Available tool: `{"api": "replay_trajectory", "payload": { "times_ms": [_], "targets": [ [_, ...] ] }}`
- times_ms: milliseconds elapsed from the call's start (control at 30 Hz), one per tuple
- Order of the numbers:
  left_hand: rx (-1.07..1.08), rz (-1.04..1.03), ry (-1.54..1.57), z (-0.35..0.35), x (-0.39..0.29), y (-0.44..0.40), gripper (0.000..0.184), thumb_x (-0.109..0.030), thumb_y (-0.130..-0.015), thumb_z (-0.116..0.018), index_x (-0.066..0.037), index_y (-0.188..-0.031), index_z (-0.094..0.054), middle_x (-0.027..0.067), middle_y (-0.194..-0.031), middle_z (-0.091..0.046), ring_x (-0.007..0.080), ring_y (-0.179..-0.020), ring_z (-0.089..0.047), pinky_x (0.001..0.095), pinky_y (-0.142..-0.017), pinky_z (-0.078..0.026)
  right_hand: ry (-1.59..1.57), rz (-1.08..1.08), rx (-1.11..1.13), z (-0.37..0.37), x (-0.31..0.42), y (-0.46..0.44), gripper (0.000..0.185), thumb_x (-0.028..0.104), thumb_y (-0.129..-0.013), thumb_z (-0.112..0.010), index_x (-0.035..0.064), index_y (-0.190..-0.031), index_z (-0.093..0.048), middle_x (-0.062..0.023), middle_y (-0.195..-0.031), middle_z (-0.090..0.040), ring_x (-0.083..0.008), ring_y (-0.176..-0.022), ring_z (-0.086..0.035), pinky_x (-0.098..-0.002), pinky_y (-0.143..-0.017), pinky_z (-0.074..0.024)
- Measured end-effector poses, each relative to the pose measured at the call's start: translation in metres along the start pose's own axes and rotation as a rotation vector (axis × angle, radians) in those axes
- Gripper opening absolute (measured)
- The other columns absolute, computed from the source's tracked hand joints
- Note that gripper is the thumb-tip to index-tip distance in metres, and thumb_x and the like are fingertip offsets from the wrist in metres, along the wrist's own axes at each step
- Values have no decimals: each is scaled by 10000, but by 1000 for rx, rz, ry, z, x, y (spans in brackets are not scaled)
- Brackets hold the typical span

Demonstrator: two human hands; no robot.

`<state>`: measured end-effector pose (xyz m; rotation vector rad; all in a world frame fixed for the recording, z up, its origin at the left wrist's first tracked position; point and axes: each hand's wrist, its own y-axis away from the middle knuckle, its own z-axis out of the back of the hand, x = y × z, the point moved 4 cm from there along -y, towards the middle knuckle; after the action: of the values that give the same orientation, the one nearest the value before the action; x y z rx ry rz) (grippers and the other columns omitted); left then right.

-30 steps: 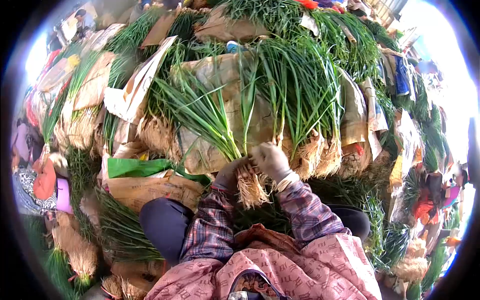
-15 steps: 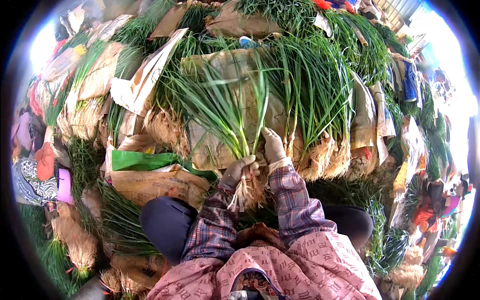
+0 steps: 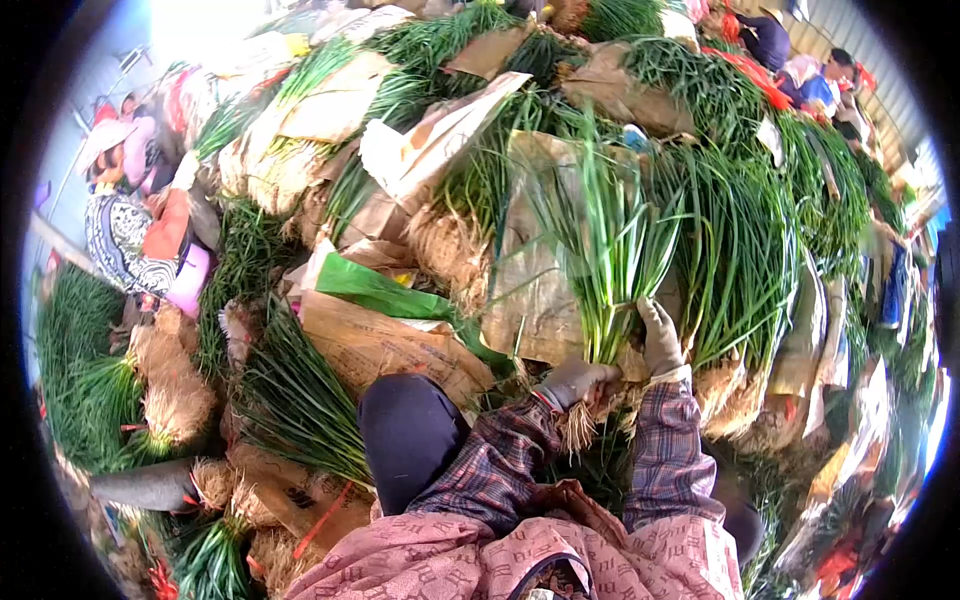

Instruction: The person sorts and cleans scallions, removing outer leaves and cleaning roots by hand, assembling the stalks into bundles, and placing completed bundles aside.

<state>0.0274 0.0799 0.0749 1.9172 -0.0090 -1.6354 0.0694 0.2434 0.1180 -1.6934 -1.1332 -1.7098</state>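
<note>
Between my hands stands a bunch of green onions, its long leaves fanned upward and its pale roots hanging below. My left hand, in a greyish glove, is closed around the lower stalks just above the roots. My right hand, also gloved, is closed at the right side of the bunch, with its fingertips against the stalks; how many it grips is hidden. Behind the bunch lies a flattened tan sack. A pile of green onions lies immediately right of my right hand, roots toward me.
More green onion bundles lie to the left, beside a brown paper sack and a green plastic sheet. My knee is left of my hands. A person in a pink hat is at far left; other people are at upper right.
The view has swung left, so the scene appears shifted right and down. The stalk held apart in my right hand now stands against the bunch, and the leaves are more upright.
</note>
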Motion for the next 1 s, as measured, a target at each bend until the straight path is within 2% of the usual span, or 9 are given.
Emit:
{"api": "replay_trajectory", "payload": {
  "times_ms": [133,267,367,500,567,667,733,867,1000],
  "targets": [
    [-16,67,68,1,-2,4,319,-331,-801,-657,-37,-924,-654,8,-592,-587,109,-494,-553,268,-486,-432,630,145,-126,15,4,3,308,322,-902,-510,32,-885,-610,5,-718,-535,-123,-616,-481,-253,-571,-427],
    [-34,253,-175,29,3,10,417,-414,-818,-618,-54,-1027,-629,179,-971,-628,274,-937,-585,400,-921,-443,8,68,-152,59,6,30,264,263,-918,-444,67,-766,-537,-10,-678,-497,-119,-591,-506,-252,-523,-425],
    [77,-165,434,47,-21,20,240,-184,-832,-577,5,-977,-597,98,-757,-634,151,-618,-622,259,-505,-519,382,-267,-89,71,15,61,265,249,-931,-445,47,-871,-604,-59,-814,-585,-148,-647,-567,-264,-623,-499],
    [197,-309,736,21,-60,18,302,-226,-861,-594,1,-1057,-563,36,-684,-590,139,-579,-590,248,-472,-499,1277,-249,559,73,-54,97,337,315,-934,-430,30,-986,-603,-120,-875,-645,-191,-759,-637,-345,-665,-532],
    [168,-300,649,9,-60,7,343,-223,-849,-602,2,-1103,-556,36,-700,-593,155,-625,-598,276,-512,-508,1740,-108,523,54,-39,92,320,288,-923,-462,22,-1017,-611,-100,-903,-658,-206,-816,-653,-349,-694,-533],
    [54,-28,426,-3,-39,2,313,-233,-843,-591,-11,-1062,-564,45,-738,-587,171,-679,-605,269,-606,-485,1317,-450,-308,45,77,71,460,453,-875,-489,41,-1031,-623,-127,-916,-663,-216,-838,-651,-378,-709,-523],
    [107,-78,562,-10,-21,-15,256,-213,-850,-577,-26,-1024,-563,63,-769,-603,162,-664,-598,258,-558,-474,1528,-697,-277,81,21,26,435,444,-850,-520,52,-977,-661,-131,-899,-669,-234,-813,-658,-376,-667,-521],
    [96,-155,466,-3,-25,-15,202,-185,-876,-539,-32,-1004,-570,76,-768,-623,104,-602,-567,193,-448,-409,1305,-304,-302,68,53,45,309,372,-822,-623,110,-982,-654,-82,-831,-654,-202,-764,-639,-332,-708,-518],
    [22,-75,444,0,-14,-24,302,-218,-880,-529,50,-996,-604,70,-708,-605,166,-653,-609,281,-675,-513,1086,180,-497,57,67,71,310,370,-794,-662,78,-773,-564,-75,-704,-621,-226,-614,-602,-352,-592,-485]
  ]
}}
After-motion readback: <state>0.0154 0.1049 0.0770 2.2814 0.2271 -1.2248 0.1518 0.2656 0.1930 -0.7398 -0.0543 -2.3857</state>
